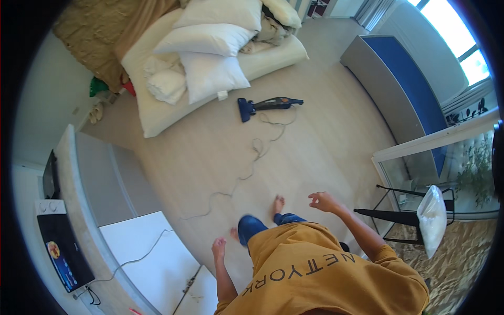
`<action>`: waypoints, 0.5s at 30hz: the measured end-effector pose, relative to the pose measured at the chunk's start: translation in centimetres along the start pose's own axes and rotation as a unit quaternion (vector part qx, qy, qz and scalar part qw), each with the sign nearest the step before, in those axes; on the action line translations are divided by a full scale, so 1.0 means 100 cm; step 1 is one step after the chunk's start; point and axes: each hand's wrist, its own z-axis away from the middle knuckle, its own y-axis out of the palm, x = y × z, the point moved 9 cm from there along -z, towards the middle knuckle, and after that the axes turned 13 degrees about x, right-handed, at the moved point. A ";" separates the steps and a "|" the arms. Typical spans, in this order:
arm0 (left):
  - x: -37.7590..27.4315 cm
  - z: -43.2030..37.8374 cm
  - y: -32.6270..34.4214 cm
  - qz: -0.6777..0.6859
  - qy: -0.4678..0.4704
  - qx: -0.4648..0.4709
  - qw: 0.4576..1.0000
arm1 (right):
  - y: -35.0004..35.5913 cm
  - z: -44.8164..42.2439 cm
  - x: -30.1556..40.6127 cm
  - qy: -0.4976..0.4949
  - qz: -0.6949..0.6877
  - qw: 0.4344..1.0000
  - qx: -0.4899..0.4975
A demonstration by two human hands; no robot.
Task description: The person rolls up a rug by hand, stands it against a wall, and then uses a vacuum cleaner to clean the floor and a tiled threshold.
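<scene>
My left hand (219, 249) hangs low beside my left leg, its fingers loosely curled and holding nothing visible. On the other side my right hand (323, 201) is held out over the floor, empty, with its fingers apart. Ahead of my bare feet a dark stick vacuum cleaner (275, 104) lies on the floor, close to the bed. Its thin power cord (241, 179) winds loosely back across the floor towards the white cabinet (145, 252). Neither hand touches the vacuum or the cord.
White pillows (212, 73) and crumpled bedding lie on the bed's mattress (271, 59). A black chair (397, 215) with a plastic-wrapped item (432, 220) stands at right, near a glass-panelled frame (437, 145). Behind it is a grey and blue furniture piece (386, 78). A microwave (63, 248) is at left.
</scene>
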 end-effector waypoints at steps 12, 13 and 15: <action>-0.057 -0.117 0.184 -0.048 -0.222 -0.007 0.974 | -0.108 -0.237 -0.311 0.129 0.016 0.978 0.165; -0.081 -0.160 0.205 -0.085 -0.197 0.003 0.977 | -0.108 -0.274 -0.361 0.114 0.088 0.977 0.155; -0.143 -0.258 0.273 -0.093 -0.129 0.053 0.986 | -0.137 -0.359 -0.446 0.171 0.072 0.971 0.153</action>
